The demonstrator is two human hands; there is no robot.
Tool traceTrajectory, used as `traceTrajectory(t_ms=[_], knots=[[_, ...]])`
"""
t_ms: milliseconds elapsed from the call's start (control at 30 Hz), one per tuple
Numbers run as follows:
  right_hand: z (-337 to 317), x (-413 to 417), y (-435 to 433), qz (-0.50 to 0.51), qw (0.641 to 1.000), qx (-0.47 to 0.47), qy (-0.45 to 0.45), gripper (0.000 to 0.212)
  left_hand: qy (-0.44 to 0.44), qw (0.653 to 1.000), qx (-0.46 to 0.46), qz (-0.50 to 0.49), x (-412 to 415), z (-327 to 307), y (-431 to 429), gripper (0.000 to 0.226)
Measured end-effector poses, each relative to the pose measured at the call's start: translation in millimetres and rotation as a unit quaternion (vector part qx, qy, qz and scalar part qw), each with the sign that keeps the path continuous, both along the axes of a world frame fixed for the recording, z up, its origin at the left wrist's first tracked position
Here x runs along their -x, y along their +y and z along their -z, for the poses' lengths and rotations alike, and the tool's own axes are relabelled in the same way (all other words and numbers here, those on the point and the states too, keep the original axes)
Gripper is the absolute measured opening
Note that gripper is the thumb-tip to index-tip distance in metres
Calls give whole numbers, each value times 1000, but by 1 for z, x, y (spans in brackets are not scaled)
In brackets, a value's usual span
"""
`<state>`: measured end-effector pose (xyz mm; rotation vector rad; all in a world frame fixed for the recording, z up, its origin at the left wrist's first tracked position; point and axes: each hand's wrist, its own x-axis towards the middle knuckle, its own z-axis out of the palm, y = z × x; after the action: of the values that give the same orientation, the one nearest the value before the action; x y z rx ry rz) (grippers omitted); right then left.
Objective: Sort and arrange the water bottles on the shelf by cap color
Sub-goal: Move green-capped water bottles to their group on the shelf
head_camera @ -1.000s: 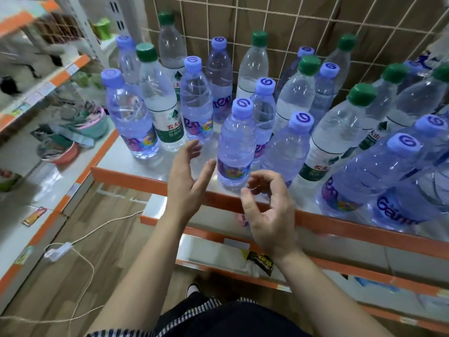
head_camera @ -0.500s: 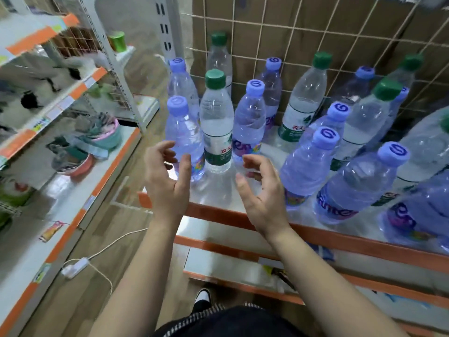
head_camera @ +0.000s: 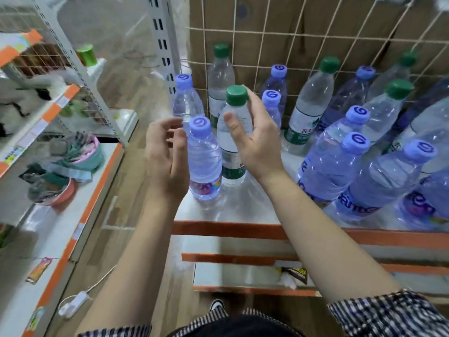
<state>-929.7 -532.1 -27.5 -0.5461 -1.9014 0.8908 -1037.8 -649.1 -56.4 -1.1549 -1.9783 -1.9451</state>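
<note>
Clear water bottles with purple caps and green caps stand mixed on the white shelf (head_camera: 243,212) with an orange front edge. My left hand (head_camera: 167,154) is open, palm turned right, just left of the front purple-cap bottle (head_camera: 204,161); whether it touches is unclear. My right hand (head_camera: 257,139) is open at the right side of a green-cap bottle (head_camera: 233,132) that stands behind it. Its thumb lies across the bottle's front and its fingers are straight beside the cap. Another purple-cap bottle (head_camera: 185,100) and a green-cap bottle (head_camera: 221,79) stand further back on the left.
Several more purple-cap and green-cap bottles crowd the right half of the shelf, such as a front purple-cap one (head_camera: 379,188). A wire grid (head_camera: 267,45) backs the shelf. A second shelf unit (head_camera: 60,215) with bowls stands at the left, and a cable (head_camera: 73,302) lies on the floor.
The view has shifted toward the shelf's left end. Both hands rose from the shelf's front edge to the two front-left bottles, the right reaching the green-cap one.
</note>
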Motion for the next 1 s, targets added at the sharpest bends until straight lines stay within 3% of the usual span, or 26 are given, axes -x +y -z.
traceTrajectory(t_ms=[167, 300, 500, 633, 800, 900, 1000], knots=[[-5, 4, -2, 10, 999, 13, -32, 32, 2, 999, -39, 19, 15, -11, 6, 23], [-7, -11, -4, 15, 999, 31, 0, 24, 29, 997, -37, 54, 30, -27, 19, 21], [-14, -33, -5, 8, 1000, 3, 19, 8, 88, 980, 121, 132, 44, -83, 65, 22], [-8, -44, -6, 13, 1000, 1, 7, 14, 129, 942, 290, 107, 59, -113, 115, 49], [-6, -50, -6, 21, 1000, 10, 6, 15, 47, 905, 420, 44, 75, -117, 160, 63], [-6, -52, -6, 24, 1000, 14, 8, 11, 66, 888, 453, 44, 79, -112, 169, 51], [-7, -55, -5, 28, 999, 14, 17, 12, 94, 893, 438, 38, 80, -109, 169, 53]])
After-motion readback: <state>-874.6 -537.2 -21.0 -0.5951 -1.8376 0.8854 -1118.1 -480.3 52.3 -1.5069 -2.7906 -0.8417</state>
